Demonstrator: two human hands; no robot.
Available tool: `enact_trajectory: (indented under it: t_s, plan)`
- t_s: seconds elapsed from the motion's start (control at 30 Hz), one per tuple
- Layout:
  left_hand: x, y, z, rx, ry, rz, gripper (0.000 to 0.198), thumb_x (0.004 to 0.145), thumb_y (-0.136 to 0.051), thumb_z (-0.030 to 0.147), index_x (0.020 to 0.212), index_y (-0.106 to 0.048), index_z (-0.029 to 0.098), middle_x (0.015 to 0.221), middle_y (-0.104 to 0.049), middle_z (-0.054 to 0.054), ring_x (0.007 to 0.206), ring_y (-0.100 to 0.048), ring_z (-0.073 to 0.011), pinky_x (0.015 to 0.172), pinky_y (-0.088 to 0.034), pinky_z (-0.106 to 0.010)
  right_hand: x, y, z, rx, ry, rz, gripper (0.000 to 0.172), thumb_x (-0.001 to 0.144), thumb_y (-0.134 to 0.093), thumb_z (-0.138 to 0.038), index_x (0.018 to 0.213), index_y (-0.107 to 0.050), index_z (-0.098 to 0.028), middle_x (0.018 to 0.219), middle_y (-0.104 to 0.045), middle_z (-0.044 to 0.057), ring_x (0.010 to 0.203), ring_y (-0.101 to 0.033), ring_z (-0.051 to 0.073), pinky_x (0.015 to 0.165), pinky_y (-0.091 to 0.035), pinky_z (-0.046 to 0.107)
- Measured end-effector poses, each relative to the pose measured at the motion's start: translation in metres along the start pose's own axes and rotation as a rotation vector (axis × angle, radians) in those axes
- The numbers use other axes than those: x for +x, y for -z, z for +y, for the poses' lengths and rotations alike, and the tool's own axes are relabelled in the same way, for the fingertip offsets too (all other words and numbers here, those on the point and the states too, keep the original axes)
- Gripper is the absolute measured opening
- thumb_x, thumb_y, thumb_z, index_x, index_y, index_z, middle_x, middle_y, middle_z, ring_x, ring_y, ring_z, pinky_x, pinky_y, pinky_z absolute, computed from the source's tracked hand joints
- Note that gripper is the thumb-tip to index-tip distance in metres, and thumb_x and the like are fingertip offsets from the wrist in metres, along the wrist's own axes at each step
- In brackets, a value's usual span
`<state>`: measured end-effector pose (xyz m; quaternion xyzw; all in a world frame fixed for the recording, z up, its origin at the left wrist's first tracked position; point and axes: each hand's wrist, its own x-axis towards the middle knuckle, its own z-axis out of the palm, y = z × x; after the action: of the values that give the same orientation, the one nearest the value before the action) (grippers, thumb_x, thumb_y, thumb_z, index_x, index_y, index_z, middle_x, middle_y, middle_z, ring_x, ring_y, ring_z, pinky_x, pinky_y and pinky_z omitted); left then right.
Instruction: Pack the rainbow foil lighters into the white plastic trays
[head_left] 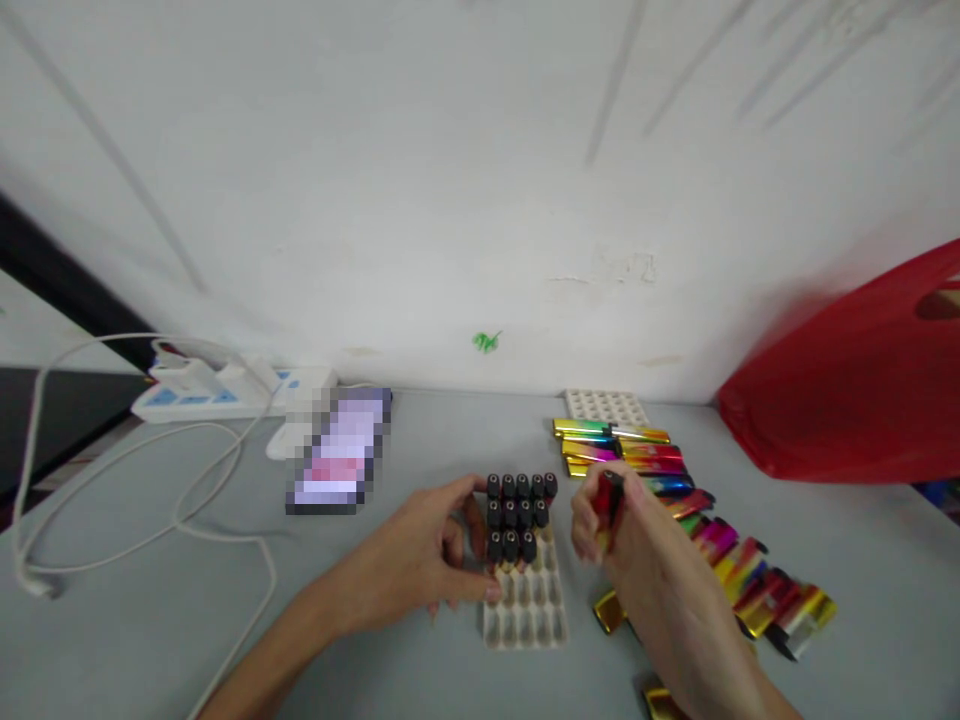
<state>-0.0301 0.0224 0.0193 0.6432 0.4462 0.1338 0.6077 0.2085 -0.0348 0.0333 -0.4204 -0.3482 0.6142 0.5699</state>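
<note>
A pale moulded tray [525, 625] with rows of small slots lies on the grey table. Several black-topped lighters [511, 514] stand upright in its far rows, while the near slots hold nothing. From the left, my left hand [427, 550] grips the tray, its thumb on the near part of the left edge and its index finger by the far corner. To the right of the tray, my right hand [637, 540] is closed round a red lighter with a black top [609, 495], held upright above the table.
Shiny coloured lighters [716, 540] lie in a loose row at the right. Behind them is another pale tray [606, 406]. A red bag [855, 400] stands far right. At left are a phone [341, 450], a power strip [225, 395] and a looping white cable [180, 520]. A wall closes off the back.
</note>
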Motion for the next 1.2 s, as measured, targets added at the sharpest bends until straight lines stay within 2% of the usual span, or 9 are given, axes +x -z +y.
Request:
enact_trajectory:
  t_s: [0.17, 0.33, 0.43, 0.57, 0.67, 0.87, 1.03, 1.1, 1.2]
  plan:
    - [-0.001, 0.003, -0.001, 0.04, -0.031, -0.002, 0.083, 0.066, -0.104, 0.04, 0.134, -0.062, 0.02, 0.087, -0.07, 0.004, 0.064, -0.062, -0.0124, 0.05, -0.045, -0.019, -0.002, 0.012, 0.009, -0.273, 0.186, 0.07, 0.028, 0.102, -0.073, -0.056, 0.109, -0.079, -0.03, 0.104, -0.07, 0.003, 0.098, -0.062, 0.022, 0.09, -0.048, 0.033]
    - [-0.002, 0.003, -0.003, 0.063, -0.025, 0.009, 0.098, 0.063, -0.106, 0.044, 0.144, -0.056, 0.021, 0.082, -0.07, 0.006, 0.063, -0.061, -0.0135, 0.051, -0.044, -0.021, -0.002, 0.022, 0.003, -0.476, 0.326, -0.021, 0.014, 0.101, -0.079, -0.044, 0.111, -0.086, -0.037, 0.091, -0.068, 0.002, 0.087, -0.063, 0.021, 0.081, -0.05, 0.033]
    - [-0.003, 0.004, -0.002, 0.079, -0.016, 0.002, 0.097, 0.064, -0.106, 0.046, 0.143, -0.056, 0.02, 0.076, -0.067, 0.007, 0.063, -0.061, -0.0153, 0.052, -0.044, -0.023, -0.009, 0.017, -0.001, -0.523, 0.386, -0.065, 0.016, 0.1, -0.08, -0.038, 0.114, -0.087, -0.039, 0.086, -0.069, 0.001, 0.084, -0.065, 0.022, 0.08, -0.052, 0.035]
    - [-0.003, 0.005, 0.001, 0.08, -0.003, -0.022, 0.09, 0.064, -0.106, 0.045, 0.137, -0.06, 0.02, 0.071, -0.066, 0.007, 0.065, -0.062, -0.0174, 0.053, -0.044, -0.024, -0.017, 0.008, 0.0, -0.488, 0.427, -0.008, 0.015, 0.1, -0.078, -0.038, 0.112, -0.087, -0.036, 0.09, -0.072, 0.003, 0.085, -0.066, 0.023, 0.083, -0.052, 0.038]
    - [-0.004, 0.005, 0.002, 0.074, -0.008, -0.026, 0.088, 0.064, -0.105, 0.047, 0.135, -0.062, 0.02, 0.071, -0.066, 0.007, 0.065, -0.062, -0.0176, 0.053, -0.044, -0.024, -0.018, 0.009, -0.001, -0.462, 0.439, -0.082, 0.015, 0.101, -0.077, -0.036, 0.112, -0.086, -0.036, 0.085, -0.069, 0.002, 0.081, -0.065, 0.022, 0.078, -0.052, 0.037]
    - [-0.004, 0.004, 0.003, 0.054, -0.008, -0.02, 0.08, 0.064, -0.105, 0.045, 0.127, -0.064, 0.02, 0.077, -0.066, 0.007, 0.065, -0.061, -0.0155, 0.053, -0.043, -0.023, -0.012, 0.012, -0.005, -0.53, 0.52, -0.22, 0.023, 0.099, -0.072, -0.025, 0.115, -0.084, -0.036, 0.08, -0.07, 0.001, 0.076, -0.063, 0.021, 0.07, -0.05, 0.035]
    - [-0.003, 0.005, 0.002, 0.078, 0.015, -0.021, 0.088, 0.063, -0.104, 0.045, 0.136, -0.061, 0.021, 0.078, -0.067, 0.005, 0.066, -0.062, -0.0172, 0.051, -0.041, -0.023, -0.014, 0.011, 0.002, -0.672, 0.621, -0.248, 0.039, 0.085, -0.079, -0.016, 0.119, -0.084, -0.036, 0.081, -0.077, 0.002, 0.071, -0.065, 0.024, 0.069, -0.053, 0.04]
    - [-0.002, 0.005, 0.002, 0.078, 0.006, -0.025, 0.087, 0.061, -0.105, 0.044, 0.133, -0.061, 0.02, 0.08, -0.069, 0.004, 0.066, -0.062, -0.0169, 0.051, -0.042, -0.023, -0.017, 0.012, 0.006, -0.762, 0.633, -0.236, 0.046, 0.08, -0.082, -0.015, 0.121, -0.084, -0.037, 0.087, -0.08, 0.004, 0.076, -0.069, 0.027, 0.073, -0.057, 0.045]
    - [-0.001, 0.005, 0.001, 0.089, -0.004, -0.027, 0.081, 0.063, -0.103, 0.041, 0.128, -0.062, 0.019, 0.078, -0.068, 0.004, 0.066, -0.062, -0.0166, 0.051, -0.042, -0.022, -0.02, 0.014, 0.011, -0.846, 0.655, -0.226, 0.053, 0.076, -0.083, -0.014, 0.122, -0.083, -0.04, 0.098, -0.084, 0.003, 0.091, -0.075, 0.031, 0.09, -0.061, 0.053]
